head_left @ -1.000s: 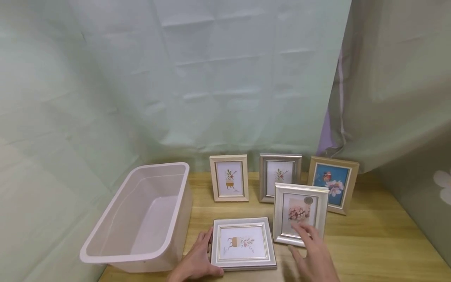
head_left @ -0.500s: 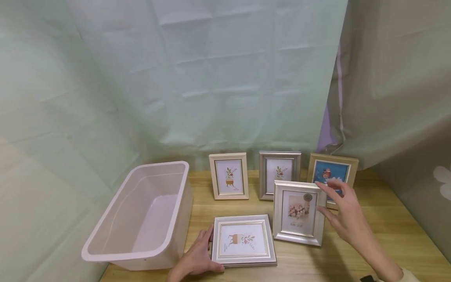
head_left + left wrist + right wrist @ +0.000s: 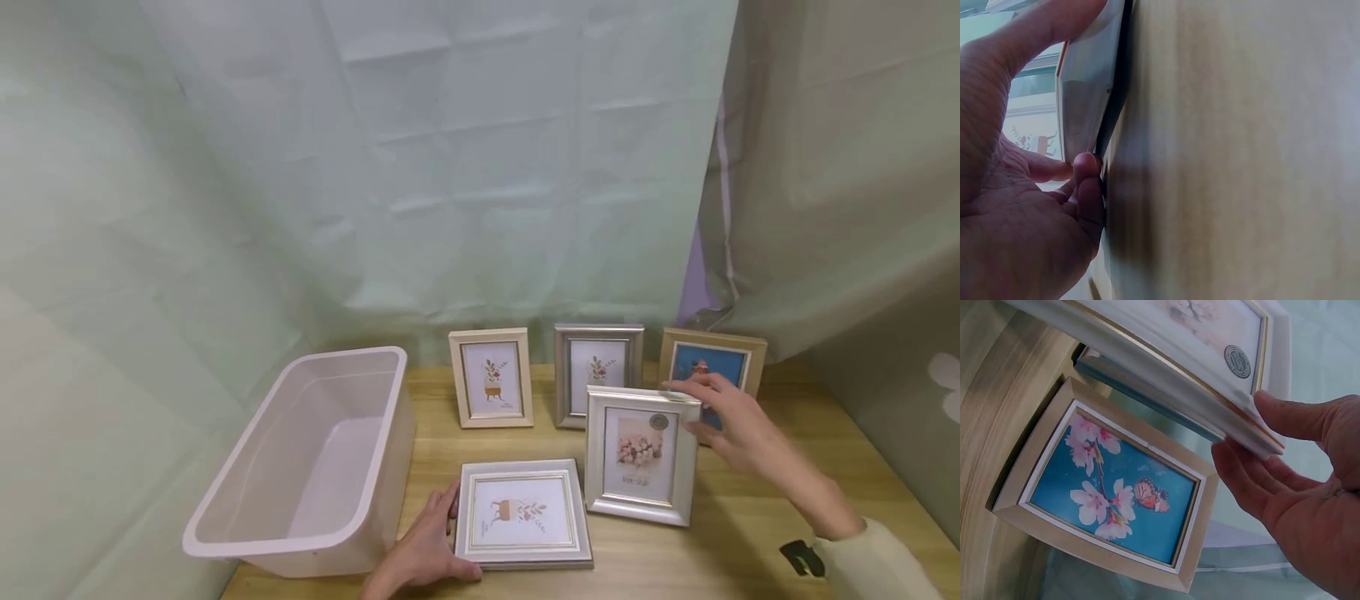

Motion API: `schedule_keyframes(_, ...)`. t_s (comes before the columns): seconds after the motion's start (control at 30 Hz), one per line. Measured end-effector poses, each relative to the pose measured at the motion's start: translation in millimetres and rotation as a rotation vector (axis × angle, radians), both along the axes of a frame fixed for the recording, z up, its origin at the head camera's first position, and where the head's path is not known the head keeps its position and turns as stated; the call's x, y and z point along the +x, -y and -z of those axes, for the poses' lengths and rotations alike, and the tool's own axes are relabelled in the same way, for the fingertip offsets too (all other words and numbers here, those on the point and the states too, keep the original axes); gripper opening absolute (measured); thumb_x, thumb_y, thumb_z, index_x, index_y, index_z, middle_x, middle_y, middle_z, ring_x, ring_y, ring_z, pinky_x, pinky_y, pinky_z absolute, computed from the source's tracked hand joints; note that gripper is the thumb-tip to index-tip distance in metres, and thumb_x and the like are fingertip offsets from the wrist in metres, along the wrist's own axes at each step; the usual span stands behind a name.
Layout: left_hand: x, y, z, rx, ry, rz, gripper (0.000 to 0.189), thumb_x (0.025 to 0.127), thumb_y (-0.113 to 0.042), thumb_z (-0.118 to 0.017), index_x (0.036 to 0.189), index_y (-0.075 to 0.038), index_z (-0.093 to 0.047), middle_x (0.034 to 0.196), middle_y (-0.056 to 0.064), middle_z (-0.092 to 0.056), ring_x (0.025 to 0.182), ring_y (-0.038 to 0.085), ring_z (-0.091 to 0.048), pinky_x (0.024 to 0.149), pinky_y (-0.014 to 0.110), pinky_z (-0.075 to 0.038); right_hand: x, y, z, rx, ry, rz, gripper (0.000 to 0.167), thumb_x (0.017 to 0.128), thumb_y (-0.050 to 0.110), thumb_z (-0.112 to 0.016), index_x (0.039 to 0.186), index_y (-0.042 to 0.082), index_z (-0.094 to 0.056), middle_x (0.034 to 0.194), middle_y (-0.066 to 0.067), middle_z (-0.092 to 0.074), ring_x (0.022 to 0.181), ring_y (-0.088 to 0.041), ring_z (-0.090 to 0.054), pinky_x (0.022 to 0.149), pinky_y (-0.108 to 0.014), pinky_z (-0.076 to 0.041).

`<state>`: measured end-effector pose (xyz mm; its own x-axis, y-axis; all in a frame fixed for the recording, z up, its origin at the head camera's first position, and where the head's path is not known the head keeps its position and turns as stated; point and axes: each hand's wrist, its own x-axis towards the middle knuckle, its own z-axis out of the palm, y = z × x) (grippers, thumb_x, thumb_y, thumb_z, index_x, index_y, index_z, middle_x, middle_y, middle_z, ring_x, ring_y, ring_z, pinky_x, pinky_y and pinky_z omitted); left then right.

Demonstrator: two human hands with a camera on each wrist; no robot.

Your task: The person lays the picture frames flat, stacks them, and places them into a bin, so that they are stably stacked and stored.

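Observation:
A silver picture frame [image 3: 639, 454] with a pink flower print stands upright, slightly turned, at the right of the table. My right hand [image 3: 738, 421] pinches its upper right corner, thumb on the front and fingers behind, as the right wrist view shows. Another silver frame [image 3: 523, 515], with a potted plant print, lies face up near the table's front, its picture sideways. My left hand [image 3: 429, 542] grips this one at its left end, thumb along the near edge and fingers at the left side. In the left wrist view, the frame's side [image 3: 1085, 87] is between thumb and fingertips.
A deep white plastic tub [image 3: 300, 450] stands on the left. Along the back stand a cream frame [image 3: 455, 383], a dark silver frame [image 3: 562, 375] and a gold-brown frame [image 3: 1110, 487] with a blue flower print. A pale green curtain [image 3: 487, 167] hangs behind.
My right hand has moved from the front of the standing silver frame up to its upper right corner and now pinches it there. The left hand has stayed at the lying frame.

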<state>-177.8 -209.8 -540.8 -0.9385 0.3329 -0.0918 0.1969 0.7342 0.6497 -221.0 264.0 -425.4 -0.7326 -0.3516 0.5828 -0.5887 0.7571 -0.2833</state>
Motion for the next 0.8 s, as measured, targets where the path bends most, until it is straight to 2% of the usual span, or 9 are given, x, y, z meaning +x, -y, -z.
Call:
schedule_keyframes(0.1, 0.8, -0.4, 0.5, -0.001, -0.002, 0.004, 0.137, 0.061, -0.040, -0.106, 0.168, 0.005, -0.031, 0.123, 0.002, -0.056, 0.111, 0.012, -0.055, 0.101, 0.031, -0.054, 1.1, -1.7, 1.8, 0.000, 0.068, 0.015, 0.058, 0.077, -0.010, -0.089, 0.131, 0.007, -0.075, 0.120, -0.020, -0.073, 0.100, -0.036, -0.071, 0.076, -0.044, -0.060)
schedule_keyframes(0.2, 1.1, -1.1, -0.3, 0.004, 0.001, 0.005, 0.137, 0.062, -0.038, -0.106, 0.168, 0.003, -0.031, 0.125, 0.003, -0.056, 0.110, 0.014, -0.055, 0.099, 0.032, -0.054, 1.0, -2.3, 3.1, -0.010, 0.103, 0.022, 0.056, 0.078, -0.010, -0.088, 0.130, 0.009, -0.076, 0.121, -0.018, -0.074, 0.100, -0.032, -0.071, 0.076, -0.037, -0.058)
schedule_keyframes(0.3, 1.5, -1.6, -1.9, 0.007, 0.009, 0.001, 0.137, 0.062, -0.037, -0.106, 0.169, 0.003, -0.030, 0.126, 0.004, -0.056, 0.110, 0.015, -0.055, 0.098, 0.032, -0.054, -0.2, -2.9, 2.8, -0.021, 0.118, 0.004, 0.055, 0.079, -0.010, -0.086, 0.130, 0.007, -0.075, 0.123, -0.021, -0.074, 0.105, -0.039, -0.071, 0.080, -0.048, -0.061)
schedule_keyframes(0.4, 1.4, -1.9, -2.4, 0.008, 0.014, -0.002, 0.137, 0.062, -0.038, -0.106, 0.169, 0.002, -0.030, 0.124, 0.003, -0.055, 0.109, 0.014, -0.054, 0.097, 0.029, -0.053, -1.3, -5.0, 1.5, -0.029, 0.138, -0.023, 0.054, 0.080, -0.010, -0.085, 0.131, 0.006, -0.074, 0.126, -0.026, -0.073, 0.110, -0.050, -0.069, 0.084, -0.065, -0.060)
schedule_keyframes(0.5, 1.0, -1.5, -0.8, 0.017, 0.015, -0.003, 0.138, 0.061, -0.036, -0.106, 0.169, 0.002, -0.029, 0.122, 0.002, -0.054, 0.108, 0.012, -0.053, 0.095, 0.027, -0.052, -2.9, -7.8, 0.2, -0.028, 0.155, -0.048, 0.052, 0.083, -0.008, -0.084, 0.131, 0.006, -0.073, 0.127, -0.028, -0.072, 0.112, -0.052, -0.069, 0.086, -0.072, -0.059)
schedule_keyframes(0.6, 1.0, -0.7, 1.4, 0.017, 0.017, -0.005, 0.138, 0.061, -0.036, -0.106, 0.169, 0.002, -0.028, 0.123, 0.002, -0.054, 0.108, 0.011, -0.054, 0.094, 0.026, -0.052, -4.1, -10.2, -0.7, -0.024, 0.162, -0.056, 0.050, 0.084, -0.005, -0.084, 0.131, 0.008, -0.074, 0.124, -0.023, -0.075, 0.104, -0.035, -0.072, 0.083, -0.055, -0.063)
schedule_keyframes(0.7, 1.0, 0.0, 2.6, 0.020, 0.021, -0.006, 0.138, 0.062, -0.036, -0.105, 0.170, 0.002, -0.027, 0.126, 0.004, -0.055, 0.110, 0.013, -0.055, 0.094, 0.026, -0.053, -3.7, -11.1, -1.2, -0.041, 0.183, -0.056, 0.049, 0.084, -0.004, -0.085, 0.130, 0.009, -0.075, 0.121, -0.020, -0.076, 0.092, -0.016, -0.071, 0.075, -0.032, -0.060)
schedule_keyframes(0.73, 1.0, 0.2, 2.9, 0.022, 0.024, -0.007, 0.138, 0.062, -0.036, -0.105, 0.170, 0.001, -0.027, 0.127, 0.004, -0.055, 0.111, 0.013, -0.055, 0.094, 0.026, -0.053, -2.9, -10.8, -1.3, -0.051, 0.195, -0.051, 0.049, 0.083, -0.004, -0.085, 0.129, 0.009, -0.075, 0.121, -0.020, -0.076, 0.089, -0.013, -0.070, 0.073, -0.027, -0.057)
schedule_keyframes(0.8, 1.2, 0.3, 3.2, 0.029, 0.032, -0.007, 0.138, 0.062, -0.035, -0.105, 0.170, 0.001, -0.027, 0.127, 0.005, -0.055, 0.111, 0.015, -0.056, 0.093, 0.026, -0.053, 0.2, -9.2, -1.6, -0.086, 0.230, -0.041, 0.048, 0.082, -0.005, -0.086, 0.128, 0.008, -0.076, 0.122, -0.023, -0.075, 0.089, -0.015, -0.072, 0.073, -0.023, -0.057)
